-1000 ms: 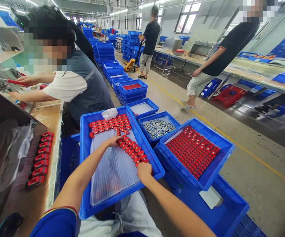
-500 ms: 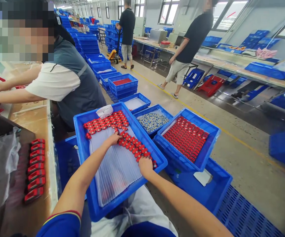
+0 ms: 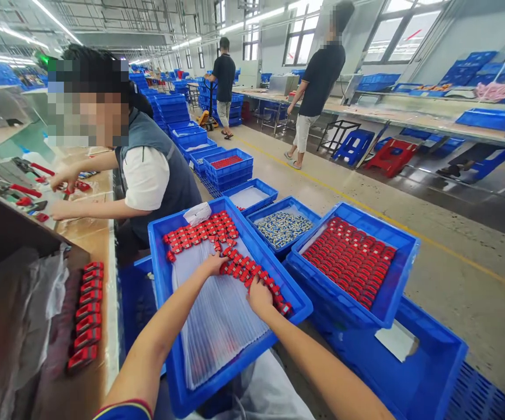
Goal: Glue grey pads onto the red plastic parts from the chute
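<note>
A blue plastic tray (image 3: 230,382) tilts across my lap, lined with a ridged white sheet (image 3: 217,326). Rows of small red plastic parts (image 3: 204,230) cover its far end, and a slanting band of them runs down its right side. My left hand (image 3: 213,264) has its fingers closed against the upper part of this band. Farther down, my right hand (image 3: 261,297) curls its fingers around parts near the tray's right wall. The fingertips of both hands are partly hidden among the parts. A crumpled white piece (image 3: 197,214) lies at the tray's far corner.
On the right, a blue crate (image 3: 403,291) holds neat rows of red parts. Beyond my tray stands a crate of small metallic pieces (image 3: 282,227). Red-and-black parts (image 3: 88,318) line the workbench at left, where a co-worker (image 3: 156,169) sits. Two people stand in the aisle.
The view has tilted up and shifted left, so the scene sits lower and farther right. Both hands stay at the band of red parts. The co-worker's arms have moved, and the aisle person has stepped on.
</note>
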`<act>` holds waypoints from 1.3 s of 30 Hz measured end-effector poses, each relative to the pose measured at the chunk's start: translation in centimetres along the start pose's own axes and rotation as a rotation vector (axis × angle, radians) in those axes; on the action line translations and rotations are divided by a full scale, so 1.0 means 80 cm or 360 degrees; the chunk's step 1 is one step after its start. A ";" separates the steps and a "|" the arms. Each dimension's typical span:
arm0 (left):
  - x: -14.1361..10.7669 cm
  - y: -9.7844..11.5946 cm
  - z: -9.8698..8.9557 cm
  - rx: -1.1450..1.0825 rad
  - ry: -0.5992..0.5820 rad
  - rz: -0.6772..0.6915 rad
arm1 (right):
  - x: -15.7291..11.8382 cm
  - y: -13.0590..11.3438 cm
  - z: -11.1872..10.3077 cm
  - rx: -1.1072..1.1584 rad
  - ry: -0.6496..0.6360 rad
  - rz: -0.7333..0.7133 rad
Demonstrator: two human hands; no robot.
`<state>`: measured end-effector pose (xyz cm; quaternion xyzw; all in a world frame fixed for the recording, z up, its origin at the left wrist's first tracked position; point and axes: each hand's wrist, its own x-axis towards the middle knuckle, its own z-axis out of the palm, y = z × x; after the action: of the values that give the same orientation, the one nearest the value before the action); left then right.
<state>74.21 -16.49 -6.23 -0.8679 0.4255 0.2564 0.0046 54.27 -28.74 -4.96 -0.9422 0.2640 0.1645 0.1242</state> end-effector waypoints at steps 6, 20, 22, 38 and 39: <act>-0.009 0.016 -0.013 0.0069 -0.0026 -0.0109 | 0.021 -0.012 0.000 0.0065 0.0040 -0.0143; -0.106 0.046 0.027 0.0007 -0.0059 -0.0617 | 0.047 0.031 0.021 0.0203 -0.0159 -0.0836; -0.109 0.050 0.027 0.0013 -0.0032 -0.0712 | 0.055 0.029 0.021 0.0236 -0.0167 -0.0883; -0.096 0.054 0.028 -0.0276 -0.0030 -0.0719 | 0.085 -0.002 0.022 0.0125 -0.0082 -0.1091; -0.105 0.054 0.031 -0.0350 -0.0011 -0.0730 | 0.084 -0.002 0.023 0.0104 -0.0076 -0.1140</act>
<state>65.65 -12.55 -3.69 -0.9361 0.1870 0.2964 -0.0305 59.29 -31.11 -9.12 -0.9664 -0.0809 0.1242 0.2101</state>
